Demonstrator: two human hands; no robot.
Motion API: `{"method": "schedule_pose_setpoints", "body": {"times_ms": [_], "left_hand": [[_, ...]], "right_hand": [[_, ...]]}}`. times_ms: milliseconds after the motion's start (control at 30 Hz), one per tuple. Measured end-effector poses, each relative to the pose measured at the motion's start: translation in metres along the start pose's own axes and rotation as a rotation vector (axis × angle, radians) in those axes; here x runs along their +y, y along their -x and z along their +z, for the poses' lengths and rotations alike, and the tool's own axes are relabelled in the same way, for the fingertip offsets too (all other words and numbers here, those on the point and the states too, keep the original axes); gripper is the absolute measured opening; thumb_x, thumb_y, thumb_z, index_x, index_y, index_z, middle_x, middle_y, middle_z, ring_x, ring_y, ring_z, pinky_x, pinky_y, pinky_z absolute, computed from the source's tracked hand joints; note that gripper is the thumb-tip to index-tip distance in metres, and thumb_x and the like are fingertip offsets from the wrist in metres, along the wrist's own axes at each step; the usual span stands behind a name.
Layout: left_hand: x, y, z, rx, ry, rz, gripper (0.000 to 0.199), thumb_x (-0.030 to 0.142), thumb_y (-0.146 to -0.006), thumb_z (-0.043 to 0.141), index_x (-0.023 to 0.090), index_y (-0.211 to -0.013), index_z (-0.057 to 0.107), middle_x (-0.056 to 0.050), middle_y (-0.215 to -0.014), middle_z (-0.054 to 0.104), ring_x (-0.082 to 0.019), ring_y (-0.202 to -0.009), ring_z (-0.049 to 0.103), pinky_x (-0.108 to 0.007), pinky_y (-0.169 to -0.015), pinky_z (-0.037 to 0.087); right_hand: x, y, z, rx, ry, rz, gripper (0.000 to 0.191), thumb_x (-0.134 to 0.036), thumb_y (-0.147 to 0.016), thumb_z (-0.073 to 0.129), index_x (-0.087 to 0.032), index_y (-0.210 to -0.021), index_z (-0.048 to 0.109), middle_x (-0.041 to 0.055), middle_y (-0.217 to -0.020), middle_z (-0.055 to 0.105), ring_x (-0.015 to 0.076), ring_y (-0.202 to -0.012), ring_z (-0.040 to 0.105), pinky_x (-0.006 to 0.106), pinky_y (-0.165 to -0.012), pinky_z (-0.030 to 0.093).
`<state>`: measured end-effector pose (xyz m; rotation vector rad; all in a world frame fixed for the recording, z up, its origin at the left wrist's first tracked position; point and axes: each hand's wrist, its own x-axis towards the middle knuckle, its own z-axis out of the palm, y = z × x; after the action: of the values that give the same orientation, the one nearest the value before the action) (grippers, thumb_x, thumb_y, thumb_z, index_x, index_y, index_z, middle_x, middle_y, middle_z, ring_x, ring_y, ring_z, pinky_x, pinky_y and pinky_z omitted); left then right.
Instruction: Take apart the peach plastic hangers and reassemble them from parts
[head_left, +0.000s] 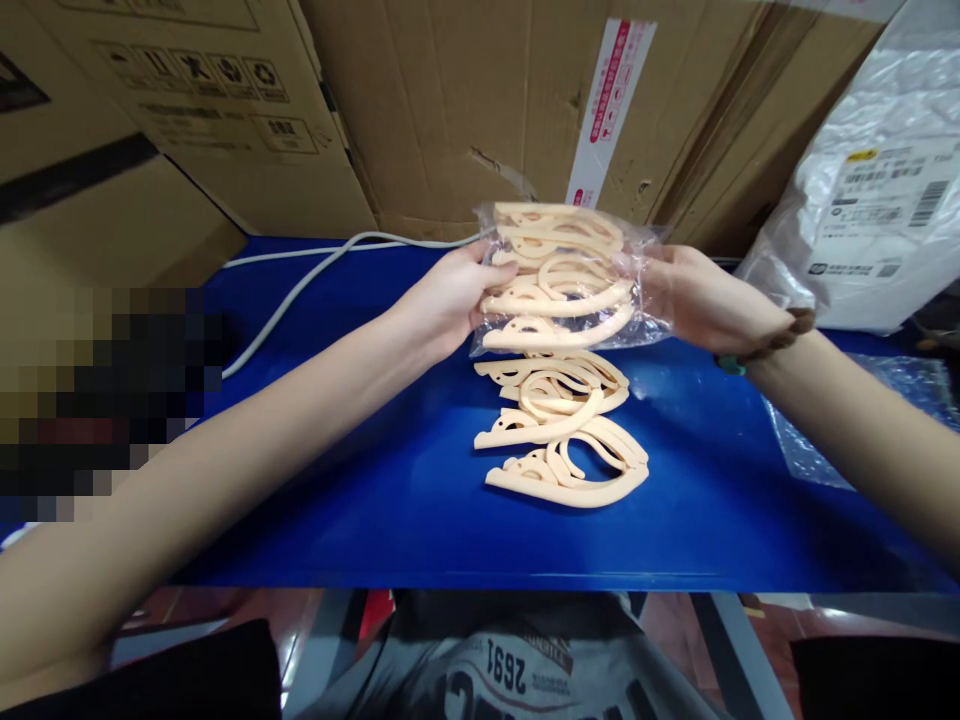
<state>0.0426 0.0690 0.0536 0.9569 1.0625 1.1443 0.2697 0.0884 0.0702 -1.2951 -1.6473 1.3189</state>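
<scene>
Between my two hands a clear plastic bag [652, 300] is held up above the table, with several peach-coloured folding hangers [562, 300] inside it. My left hand [469, 295] grips the bag's left edge, thumb on the front. My right hand [679, 290] pinches its right side, the fingers partly behind the plastic. Just below the bag, more loose folding hangers [570, 485] of the same colour lie in an overlapping row on the blue table [420, 530].
Cardboard boxes [465, 110] stand along the back and left. A white wrapped parcel [862, 220] with a label is at the right, near a piece of bubble wrap [810, 440]. A white cable [300, 285] runs across the table's back left.
</scene>
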Motion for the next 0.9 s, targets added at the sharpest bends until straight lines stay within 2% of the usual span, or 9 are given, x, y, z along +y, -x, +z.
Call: {"method": "schedule_pose_setpoints", "body": {"times_ms": [100,200,267,400,567,633,733,833,900], "left_hand": [[0.004,0.025,-0.006,-0.014,-0.052,-0.117,0.044,0.006,-0.096,0.055,0.015,-0.140,0.057,-0.012,-0.112,0.079,-0.016,-0.071,0.076,-0.021,-0.051,0.055],[0.007,0.048,-0.021,-0.060,-0.082,-0.156,0.041,0.020,-0.102,0.056,0.021,-0.142,0.058,-0.013,-0.123,0.077,-0.021,-0.077,0.078,-0.025,-0.050,0.059],[0.008,0.061,-0.036,-0.060,-0.103,-0.169,0.046,0.021,-0.100,0.060,0.024,-0.146,0.056,-0.014,-0.130,0.075,-0.023,-0.081,0.080,-0.026,-0.050,0.061],[0.009,0.082,-0.064,0.015,-0.151,-0.175,0.064,0.027,-0.092,0.075,0.032,-0.151,0.053,-0.011,-0.140,0.071,-0.025,-0.088,0.081,-0.021,-0.047,0.059],[0.008,0.099,-0.089,0.074,-0.222,-0.184,0.081,0.041,-0.083,0.086,0.043,-0.155,0.049,-0.007,-0.139,0.073,-0.026,-0.090,0.081,-0.021,-0.048,0.058],[0.009,0.102,-0.097,0.116,-0.254,-0.177,0.085,0.043,-0.081,0.086,0.044,-0.157,0.048,-0.006,-0.136,0.075,-0.026,-0.089,0.080,-0.021,-0.049,0.058],[0.014,0.105,-0.104,0.137,-0.303,-0.176,0.093,0.044,-0.075,0.090,0.046,-0.157,0.047,-0.003,-0.131,0.077,-0.024,-0.087,0.080,-0.022,-0.049,0.060],[0.024,0.113,-0.101,0.149,-0.362,-0.131,0.092,0.039,-0.070,0.093,0.049,-0.152,0.052,0.001,-0.126,0.079,-0.023,-0.083,0.079,-0.020,-0.048,0.058],[0.032,0.118,-0.104,0.177,-0.422,-0.058,0.088,0.032,-0.070,0.091,0.050,-0.149,0.056,0.003,-0.122,0.080,-0.022,-0.080,0.079,-0.019,-0.048,0.057]], "right_hand": [[-0.004,0.017,0.012,-0.150,-0.197,0.037,0.034,-0.030,-0.079,0.084,-0.022,-0.111,0.075,0.0075,-0.122,0.078,0.0256,-0.111,0.073,0.040,-0.100,0.060],[-0.004,0.035,0.021,-0.097,-0.253,0.106,0.042,-0.024,-0.071,0.089,-0.022,-0.110,0.075,0.0078,-0.122,0.078,0.0268,-0.108,0.074,0.039,-0.092,0.063],[-0.003,0.047,0.024,-0.047,-0.266,0.160,0.049,-0.023,-0.066,0.091,-0.022,-0.112,0.074,0.0084,-0.118,0.079,0.0271,-0.104,0.075,0.037,-0.083,0.065],[0.002,0.067,0.027,0.016,-0.223,0.219,0.053,-0.027,-0.066,0.092,-0.026,-0.115,0.072,0.0067,-0.121,0.078,0.0262,-0.103,0.076,0.031,-0.069,0.064],[0.013,0.080,0.030,0.079,-0.058,0.203,0.063,-0.037,-0.064,0.094,-0.030,-0.121,0.068,0.0069,-0.121,0.077,0.0299,-0.100,0.076,0.032,-0.056,0.060],[0.018,0.083,0.032,0.107,-0.011,0.162,0.066,-0.040,-0.064,0.094,-0.030,-0.123,0.066,0.0067,-0.121,0.077,0.0304,-0.100,0.076,0.036,-0.060,0.061],[0.024,0.084,0.035,0.122,0.025,0.114,0.064,-0.045,-0.067,0.092,-0.029,-0.122,0.065,0.0060,-0.117,0.078,0.0307,-0.104,0.075,0.045,-0.081,0.064],[0.030,0.083,0.037,0.136,0.096,0.079,0.059,-0.050,-0.072,0.088,-0.026,-0.122,0.066,0.0064,-0.117,0.077,0.0314,-0.112,0.072,0.051,-0.101,0.057],[0.033,0.082,0.037,0.148,0.156,0.082,0.057,-0.053,-0.075,0.085,-0.026,-0.121,0.066,0.0071,-0.119,0.076,0.0318,-0.115,0.071,0.052,-0.103,0.055]]}}
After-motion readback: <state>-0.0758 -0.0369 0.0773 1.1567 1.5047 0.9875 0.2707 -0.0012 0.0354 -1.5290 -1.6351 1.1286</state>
